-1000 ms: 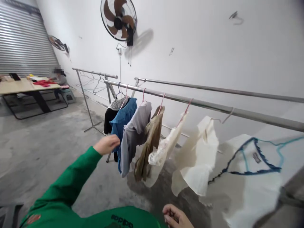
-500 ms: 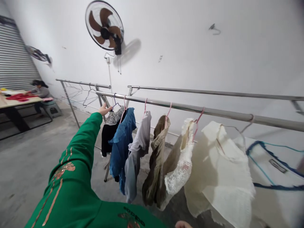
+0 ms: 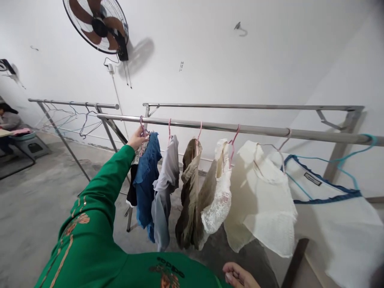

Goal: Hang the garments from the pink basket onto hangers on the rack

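Observation:
My left hand (image 3: 138, 139) is stretched out to the left end of the metal rail, its fingers closed around the hanger (image 3: 143, 129) just under the hook. From there hang a black garment with a patterned top (image 3: 132, 192) and, pressed against it, a blue ruffled garment (image 3: 148, 176). My fingers partly hide which hanger they grip. Low in the view, my right hand (image 3: 239, 275) is held near my body with curled fingers and nothing visible in them. Further along the rail come a grey garment (image 3: 165, 188) and a brown one (image 3: 187, 200).
Right of these hang a white lace garment (image 3: 217, 212), a cream top (image 3: 265, 204) and a white top with blue trim (image 3: 339, 224). Bare hangers (image 3: 85, 120) hang on another rack at left. A wall fan (image 3: 99, 28) is above. A person (image 3: 9, 118) sits far left.
My view has turned right. My left hand has shifted right along the rail, and the black garment now sits close against the blue one. More of my right hand shows.

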A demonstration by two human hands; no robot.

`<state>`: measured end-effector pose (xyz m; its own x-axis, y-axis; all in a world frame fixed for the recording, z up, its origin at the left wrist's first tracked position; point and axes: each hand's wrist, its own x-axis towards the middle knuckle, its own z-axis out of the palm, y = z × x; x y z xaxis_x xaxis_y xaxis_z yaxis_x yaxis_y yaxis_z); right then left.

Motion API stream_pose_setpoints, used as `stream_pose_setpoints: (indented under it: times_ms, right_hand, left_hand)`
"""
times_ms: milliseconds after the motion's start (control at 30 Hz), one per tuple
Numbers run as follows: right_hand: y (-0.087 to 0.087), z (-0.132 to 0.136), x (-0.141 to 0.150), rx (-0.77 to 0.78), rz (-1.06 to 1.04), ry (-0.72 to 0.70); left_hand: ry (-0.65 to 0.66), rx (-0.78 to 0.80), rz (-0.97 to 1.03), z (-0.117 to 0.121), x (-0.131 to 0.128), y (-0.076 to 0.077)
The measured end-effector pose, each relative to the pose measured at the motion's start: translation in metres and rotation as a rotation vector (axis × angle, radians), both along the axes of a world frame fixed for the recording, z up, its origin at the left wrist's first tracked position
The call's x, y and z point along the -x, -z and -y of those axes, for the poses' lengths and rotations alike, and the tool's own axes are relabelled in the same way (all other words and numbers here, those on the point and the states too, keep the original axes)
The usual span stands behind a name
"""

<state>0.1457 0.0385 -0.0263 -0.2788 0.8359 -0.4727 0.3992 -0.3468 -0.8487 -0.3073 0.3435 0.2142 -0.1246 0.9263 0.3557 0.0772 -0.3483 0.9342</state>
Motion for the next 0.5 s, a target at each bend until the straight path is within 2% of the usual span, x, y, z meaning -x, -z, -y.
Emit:
stream_pose_setpoints:
  times_ms: [267, 500]
  right_hand:
    - [0.018, 0.017, -0.014, -0.077, -0.032, 0.028]
    - [-0.01, 0.044, -0.025, -0.057, -0.095, 0.126]
  left_hand:
    - [0.217, -0.05, -0.087, 0.012, -0.096, 0.001]
    - [0.324, -0.084, -0.175, 0.021, -0.17, -0.004]
